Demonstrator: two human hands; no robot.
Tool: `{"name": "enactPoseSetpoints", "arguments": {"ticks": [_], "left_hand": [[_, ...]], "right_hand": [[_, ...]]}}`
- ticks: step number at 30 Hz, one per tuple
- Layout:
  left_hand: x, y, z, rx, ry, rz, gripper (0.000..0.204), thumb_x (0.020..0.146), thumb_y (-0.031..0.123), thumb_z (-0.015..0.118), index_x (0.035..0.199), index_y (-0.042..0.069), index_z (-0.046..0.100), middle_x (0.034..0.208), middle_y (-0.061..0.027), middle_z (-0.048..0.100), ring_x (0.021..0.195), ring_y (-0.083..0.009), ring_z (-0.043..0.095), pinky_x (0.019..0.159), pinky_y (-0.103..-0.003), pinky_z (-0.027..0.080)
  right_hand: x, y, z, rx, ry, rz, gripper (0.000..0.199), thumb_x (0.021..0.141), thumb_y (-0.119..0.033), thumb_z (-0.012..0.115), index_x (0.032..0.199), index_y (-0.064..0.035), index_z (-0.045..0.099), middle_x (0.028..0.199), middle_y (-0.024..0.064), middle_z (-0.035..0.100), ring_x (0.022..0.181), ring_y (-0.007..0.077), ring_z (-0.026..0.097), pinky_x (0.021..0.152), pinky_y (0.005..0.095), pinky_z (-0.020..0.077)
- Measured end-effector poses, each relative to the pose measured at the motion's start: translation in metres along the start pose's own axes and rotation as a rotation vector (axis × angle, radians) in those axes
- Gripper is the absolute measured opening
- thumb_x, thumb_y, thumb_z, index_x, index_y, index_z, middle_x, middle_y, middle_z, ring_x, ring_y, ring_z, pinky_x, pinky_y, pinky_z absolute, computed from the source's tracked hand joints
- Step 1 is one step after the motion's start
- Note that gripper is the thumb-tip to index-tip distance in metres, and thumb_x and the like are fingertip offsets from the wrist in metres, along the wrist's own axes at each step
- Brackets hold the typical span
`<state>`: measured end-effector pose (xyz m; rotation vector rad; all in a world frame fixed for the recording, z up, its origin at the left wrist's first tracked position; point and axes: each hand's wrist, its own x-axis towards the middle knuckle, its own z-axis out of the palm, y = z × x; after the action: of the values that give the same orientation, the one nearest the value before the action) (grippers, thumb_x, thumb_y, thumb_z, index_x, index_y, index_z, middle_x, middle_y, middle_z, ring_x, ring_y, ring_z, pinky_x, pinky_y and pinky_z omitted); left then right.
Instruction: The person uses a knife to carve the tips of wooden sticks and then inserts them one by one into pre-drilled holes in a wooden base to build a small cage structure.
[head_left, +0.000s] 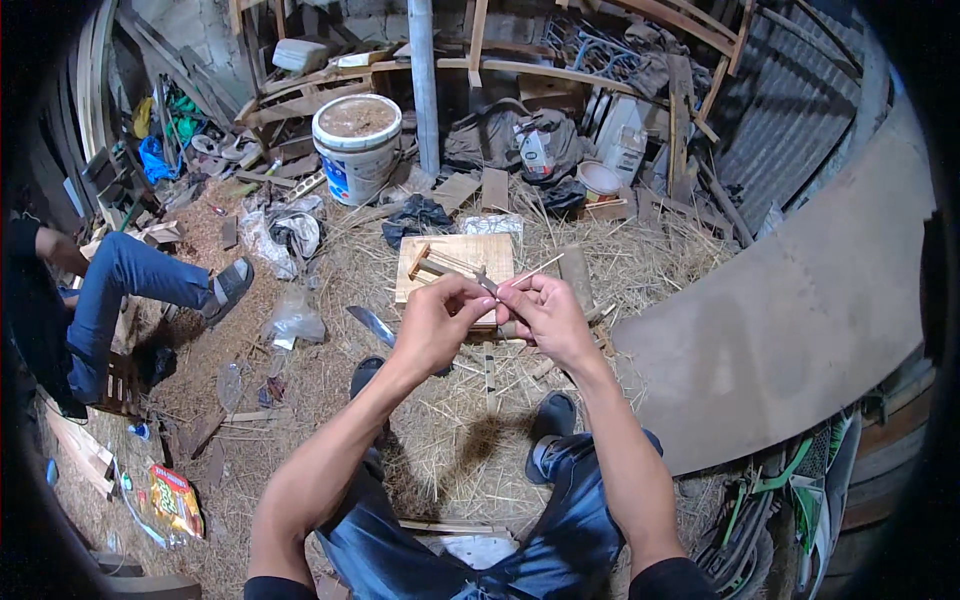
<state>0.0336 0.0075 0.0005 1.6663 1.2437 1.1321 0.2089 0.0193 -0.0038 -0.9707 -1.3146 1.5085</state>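
Note:
My left hand (443,318) and my right hand (545,315) meet in front of me, fingertips pinched close together. A thin pale stick (543,267) slants up and to the right out of my right hand's fingers. Between the left fingertips is the end of a narrow dark strip (487,283); its kind is unclear. Just beyond the hands lies a light wooden board (487,250). A small frame of thin wooden sticks (430,262) rests on it, partly hidden by my left hand. On the ground left of my left hand is a knife blade (371,325).
Straw and shavings cover the ground. A white bucket (357,150) filled with brownish material stands beside a post (423,90). Another person's leg (150,275) reaches in from the left. A large curved sheet (780,310) lies at right, above a green-and-black object (790,480).

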Motion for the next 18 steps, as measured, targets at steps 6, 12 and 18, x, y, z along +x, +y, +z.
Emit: {"name": "enactPoseSetpoints", "arguments": {"ticks": [6,12,18], "left_hand": [[-0.008,0.003,-0.005,0.016,-0.026,-0.010,0.015,0.084,0.013,0.068,0.091,-0.001,0.068,0.075,-0.0058,0.065,0.070,-0.0102,0.060,0.063,-0.026,0.048],[-0.003,0.004,0.004,-0.004,0.017,-0.017,0.015,0.084,0.011,0.067,0.090,-0.003,0.067,0.078,-0.0065,0.066,0.070,-0.0096,0.060,0.062,-0.026,0.049],[-0.003,0.013,0.005,-0.066,-0.001,-0.046,0.016,0.084,0.010,0.067,0.093,-0.003,0.066,0.081,-0.0072,0.066,0.071,-0.0103,0.060,0.063,-0.026,0.049]], "right_hand": [[-0.005,-0.020,-0.032,0.022,0.134,-0.014,0.021,0.092,-0.022,0.060,0.093,-0.0013,0.057,0.069,0.0017,0.059,0.046,0.0017,0.039,0.040,0.0173,0.0272],[-0.008,-0.006,-0.003,0.029,0.049,0.025,0.019,0.093,-0.020,0.059,0.094,-0.0022,0.055,0.067,0.0006,0.057,0.047,0.0025,0.042,0.040,0.0173,0.0287],[-0.004,-0.010,-0.010,0.015,0.054,-0.010,0.021,0.092,-0.022,0.061,0.096,-0.0025,0.055,0.068,0.0003,0.057,0.047,0.0026,0.041,0.041,0.0175,0.0285]]}}
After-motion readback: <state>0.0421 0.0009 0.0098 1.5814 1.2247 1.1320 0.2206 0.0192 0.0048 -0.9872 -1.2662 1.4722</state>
